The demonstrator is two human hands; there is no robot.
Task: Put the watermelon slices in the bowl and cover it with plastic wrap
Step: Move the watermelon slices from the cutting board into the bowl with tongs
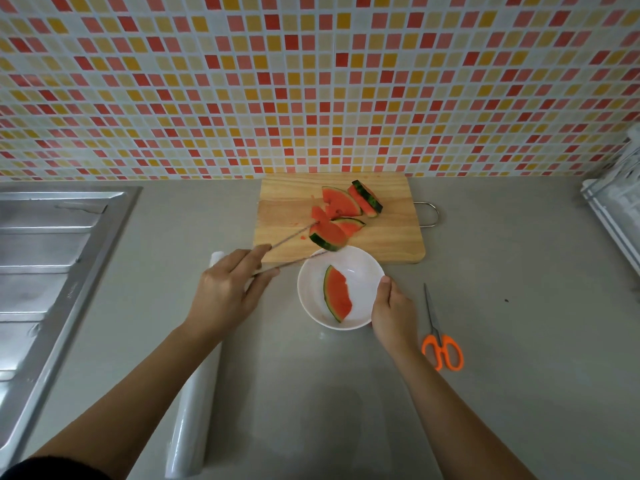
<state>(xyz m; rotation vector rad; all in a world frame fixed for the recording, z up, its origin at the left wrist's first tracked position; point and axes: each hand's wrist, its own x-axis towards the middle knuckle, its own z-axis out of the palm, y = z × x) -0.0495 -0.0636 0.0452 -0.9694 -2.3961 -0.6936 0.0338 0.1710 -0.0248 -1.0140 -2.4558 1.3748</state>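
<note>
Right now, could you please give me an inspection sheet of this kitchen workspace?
Surface: grey counter, cutting board at the back.
Job's things: one slice in the bowl, another slice held in chopsticks at the bowl's far rim, other slices on the board; plastic wrap roll lies under the left arm.
Clutter: scissors right of the bowl.
Hands: left hand grips the chopsticks; right hand holds the bowl's rim.
Cables: nothing seen.
Surroundings: sink at left, tiled wall behind, rack at right edge.

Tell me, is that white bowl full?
No, nearly empty: the round white bowl holds one watermelon slice; a second slice hangs in metal chopsticks at its rim, other slices lie on the wooden board.
</note>
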